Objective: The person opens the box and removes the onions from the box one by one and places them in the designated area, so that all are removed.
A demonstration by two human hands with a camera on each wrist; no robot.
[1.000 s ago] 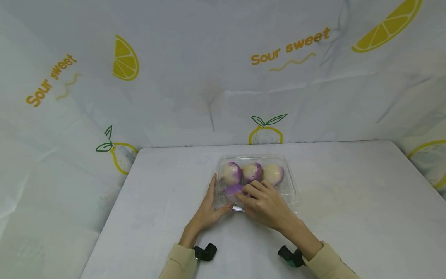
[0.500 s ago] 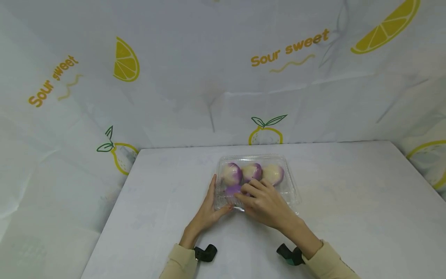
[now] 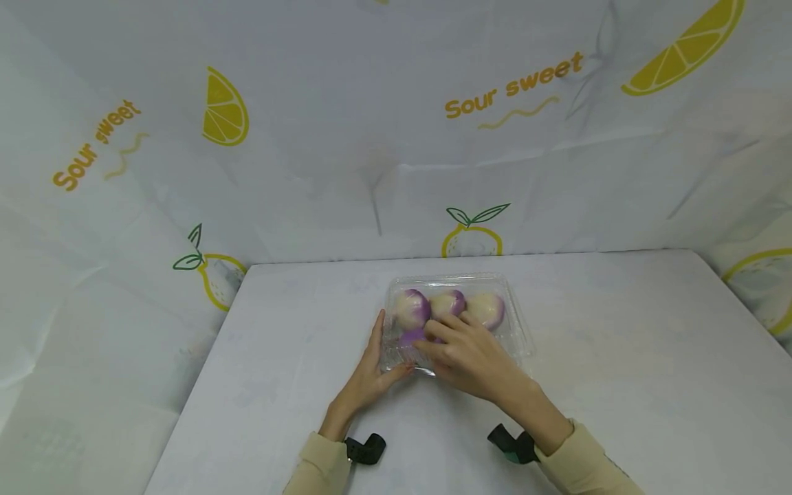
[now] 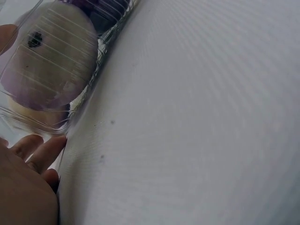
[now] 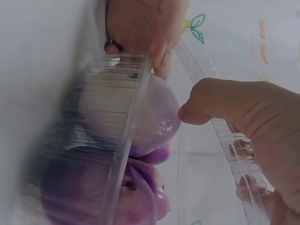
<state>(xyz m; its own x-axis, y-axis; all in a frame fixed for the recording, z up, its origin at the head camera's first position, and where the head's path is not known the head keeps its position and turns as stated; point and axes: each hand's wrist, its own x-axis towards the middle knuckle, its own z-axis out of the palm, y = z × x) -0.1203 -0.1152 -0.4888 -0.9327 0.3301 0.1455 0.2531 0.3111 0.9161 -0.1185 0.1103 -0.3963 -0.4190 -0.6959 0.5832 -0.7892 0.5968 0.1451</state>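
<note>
Purple and white turnips fill a clear plastic clamshell box: three along the back, others at the front partly hidden by my right hand. My left hand holds the box's left front corner, thumb at the front, fingers along the side. Bent over the front turnips, my right hand grips the clear lid. In the right wrist view its thumb lies on the near side, with fingers showing through the ribbed plastic. A turnip shows behind the ribbed wall in the left wrist view.
The box stands on a white table, near its back edge. Behind and beside the table hang white sheets printed with lemons and lettering. Black wrist devices sit at both sleeve cuffs.
My right hand has shifted slightly to the left and away from me over the box. The left hand keeps its place at the corner, and the turnips stay put.
</note>
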